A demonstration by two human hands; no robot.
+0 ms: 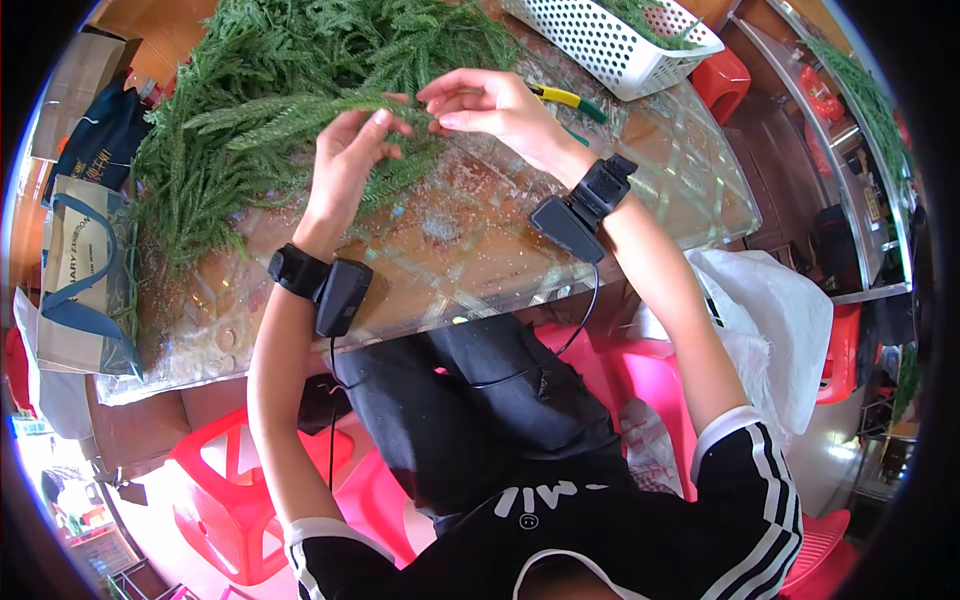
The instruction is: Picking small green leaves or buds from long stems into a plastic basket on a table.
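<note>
While the person sits at the table (pixel 450 265), the left hand (pixel 345 160) has a green sprig (pixel 290 122) pinched near its right end, between thumb and fingers. It sits out over the near edge of the pile (pixel 300 45), probably so that this end stays free for fingers to work on while the feathery length lies supported on the greenery below.

The right hand (pixel 500 108) comes in from the other side, fingers bent and thumb close to the fingertips, just beside the held end; whether it grasps anything fine, I can't tell from here. Both wrists are raised off the table, likely to leave the fingertips room to meet.

As for direction, the sprig's long axis runs nearly crosswise before the person, feathery tips to the left, held end to the right and slightly farther off. Cutters (pixel 568 98) lie beyond the right hand, seemingly parked within easy reach, and the white basket (pixel 615 60) stands at the far side, sprays (pixel 655 22) inside.
</note>
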